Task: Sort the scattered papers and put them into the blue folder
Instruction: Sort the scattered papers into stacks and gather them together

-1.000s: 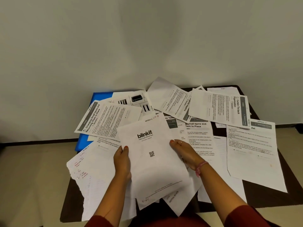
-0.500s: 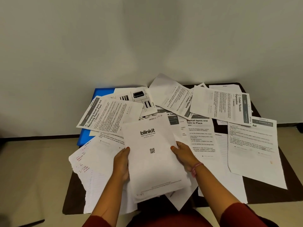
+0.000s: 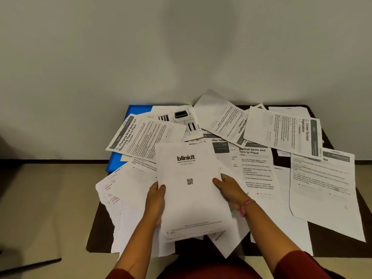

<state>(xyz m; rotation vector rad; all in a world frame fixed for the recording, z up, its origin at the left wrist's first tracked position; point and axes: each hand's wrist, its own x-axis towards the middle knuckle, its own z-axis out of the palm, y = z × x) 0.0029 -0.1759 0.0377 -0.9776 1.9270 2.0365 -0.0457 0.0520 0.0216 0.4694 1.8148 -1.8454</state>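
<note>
Left hand grips the left edge of the blinkit sheet; right hand grips its right edge; sheet held above loose papers on the dark table; blue folder lies at far left, mostly covered.

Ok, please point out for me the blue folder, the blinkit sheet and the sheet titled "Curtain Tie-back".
blue folder (image 3: 138, 109): head view, on its bare far corner.
blinkit sheet (image 3: 191, 200): head view, on the blank middle below the QR code.
Curtain Tie-back sheet (image 3: 261, 127): head view, on its white margin.
</note>
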